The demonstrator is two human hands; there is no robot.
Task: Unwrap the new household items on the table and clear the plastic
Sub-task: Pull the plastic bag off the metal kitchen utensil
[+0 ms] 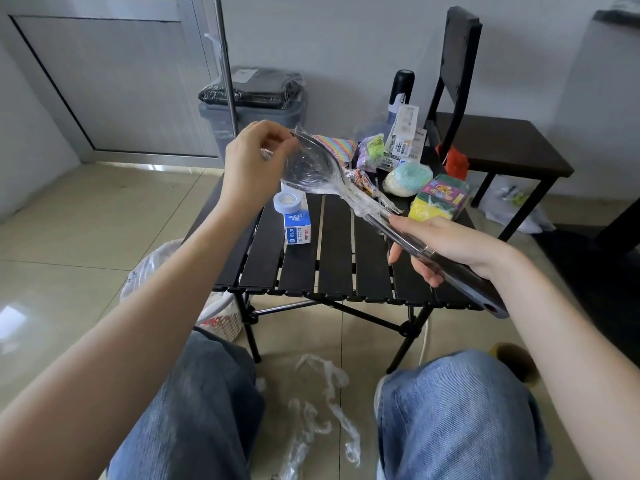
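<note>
Left hand [254, 161] raised above table level, forearm bare, reaching forward and up from lower left. Fingers curled, thumb and fingertips pinched together at upper right of hand, nipping clear film. Wrist bent slightly, back of hand toward camera.

Right hand [446, 245] lower and nearer, forearm bare, entering from lower right. Fingers wrapped under a handle, thumb laid along top, pointing forward-left. Palm faces left and down.

Hands well apart. Both knees in blue jeans below, spread.
</note>
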